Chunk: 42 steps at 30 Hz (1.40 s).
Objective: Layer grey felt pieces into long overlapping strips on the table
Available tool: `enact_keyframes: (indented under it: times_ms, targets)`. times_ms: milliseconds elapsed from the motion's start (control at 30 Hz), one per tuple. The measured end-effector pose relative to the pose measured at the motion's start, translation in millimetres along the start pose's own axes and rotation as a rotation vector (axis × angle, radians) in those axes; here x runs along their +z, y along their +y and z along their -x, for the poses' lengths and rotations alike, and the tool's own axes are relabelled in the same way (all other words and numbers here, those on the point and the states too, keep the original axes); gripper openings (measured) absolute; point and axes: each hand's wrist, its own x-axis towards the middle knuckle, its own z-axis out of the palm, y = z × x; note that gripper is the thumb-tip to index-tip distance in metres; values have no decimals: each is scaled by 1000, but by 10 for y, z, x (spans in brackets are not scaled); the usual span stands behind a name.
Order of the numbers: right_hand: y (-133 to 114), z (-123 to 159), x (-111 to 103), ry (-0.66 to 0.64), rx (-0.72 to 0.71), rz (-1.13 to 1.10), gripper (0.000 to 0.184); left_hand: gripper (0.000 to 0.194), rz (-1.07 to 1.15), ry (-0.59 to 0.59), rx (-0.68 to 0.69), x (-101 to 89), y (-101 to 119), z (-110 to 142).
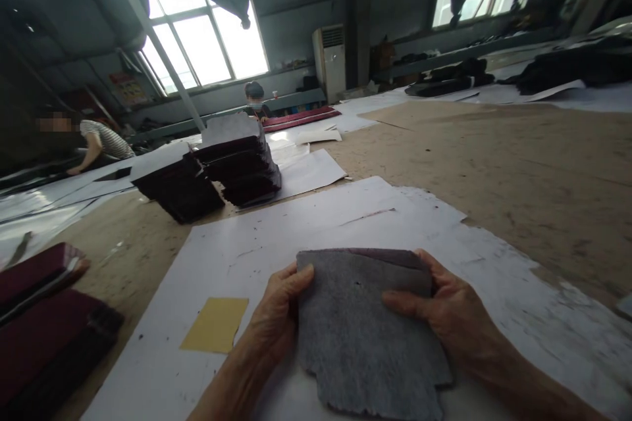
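Observation:
Between my two hands is a grey cut fabric piece (368,335), notched at its lower corners. A strip of purplish cloth shows along its top edge; whether it is one layer or several I cannot tell. My left hand (281,302) grips the left edge, thumb on the front face. At the upper right, my right hand (439,302) pinches the piece, its thumb lying across the front and the other fingers behind. Beneath is a large white paper sheet (232,256), with a small yellow card (216,324) lying left of my left hand.
Two stacks of dark cut pieces, a left stack (180,184) and a right stack (241,158), stand beyond the paper. Maroon fabric piles (44,322) lie at the left edge. Two people, one in a striped shirt (106,138), are farther back. Brown board (494,151) covers the table's right side.

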Motion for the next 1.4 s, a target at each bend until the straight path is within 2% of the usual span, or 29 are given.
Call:
enact_keyframes:
  times_ms: [133, 200, 300, 367, 400, 467, 567, 667, 733, 800, 900, 967, 1033, 1067, 1200, 1267, 1400]
  targets:
    - [25, 23, -41, 101, -121, 174, 37, 26, -58, -40, 32, 1, -33, 11]
    - [2, 24, -50, 46, -63, 97, 40, 24, -136, -44, 112, 6, -45, 27]
    - [-41, 12, -52, -110, 113, -130, 42, 18, -371, -22, 330, 8, -49, 56]
    - [-53, 7, -51, -119, 143, -157, 39, 16, -507, -9, 460, 2, -43, 70]
    - [-52, 8, -51, -84, 101, -112, 37, 15, -527, -8, 491, -3, -38, 73]
    - [-39, 23, -50, 12, -88, 58, 30, 18, -434, -34, 448, -11, -29, 73]
    - [-16, 62, -47, 127, -410, 333, 20, 25, -154, -136, 201, -14, -25, 58]
    - [-27, 82, -45, 140, -527, 442, 16, 23, -36, -152, 71, -4, -43, 41]
    - [-50, 65, -50, 112, -445, 407, 19, 22, -72, -107, 74, -2, -59, 34]
    - [-66, 27, -62, 26, -221, 227, 27, 22, -171, -79, 123, -13, -70, 36]
    - [-56, -25, -84, -142, 91, -131, 34, 20, -390, -68, 280, -52, -75, 44]
    - [-41, -36, -93, -166, 137, -221, 33, 17, -502, -54, 385, -79, -79, 44]
    - [-37, -25, -92, -117, 53, -156, 28, 15, -510, -50, 411, -87, -85, 35]
    - [-41, -14, -87, -78, -27, -80, 25, 16, -468, -52, 379, -81, -88, 31]
    - [-69, 37, -54, 39, -363, 262, 17, 29, -181, -105, 146, -11, -96, 31]
    - [-73, 49, -41, 87, -440, 358, 17, 33, -136, -117, 123, 28, -99, 40]
    - [-57, 41, -37, 164, -483, 464, 18, 31, -246, -76, 160, 57, -114, 50]
